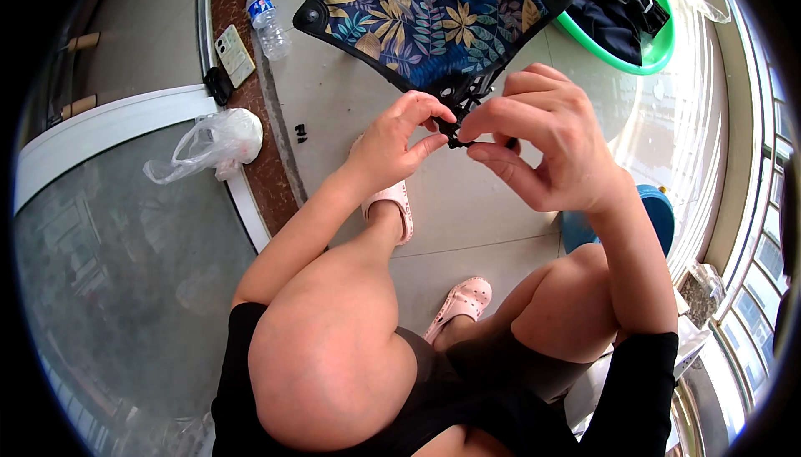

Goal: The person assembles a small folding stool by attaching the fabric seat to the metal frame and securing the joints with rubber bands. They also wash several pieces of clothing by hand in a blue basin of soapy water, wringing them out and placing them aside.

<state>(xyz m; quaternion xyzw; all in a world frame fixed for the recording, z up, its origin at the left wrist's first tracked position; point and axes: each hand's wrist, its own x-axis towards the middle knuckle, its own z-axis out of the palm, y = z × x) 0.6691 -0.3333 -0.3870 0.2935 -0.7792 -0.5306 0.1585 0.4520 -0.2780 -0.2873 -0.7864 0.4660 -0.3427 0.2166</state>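
Observation:
My left hand (394,142) pinches a small black plastic part (455,135) between thumb and fingers. On its other side, the fingertips of my right hand (552,142) close on the same part, just below the near corner of a folding stool. The stool's fabric seat (442,19) is dark blue with a leaf print and has black corner caps. Dark frame pieces show under that corner, partly covered by my right hand. Whether the part is joined to the frame I cannot tell. Several tiny black pieces (300,133) lie on the floor to the left.
Left of the stool are a clear plastic bottle (269,27), a phone (234,55), a small black object (219,86) and a white plastic bag (229,136). A green basin (663,44) with dark cloth stands at far right. A blue bucket (657,213) is beside my right knee.

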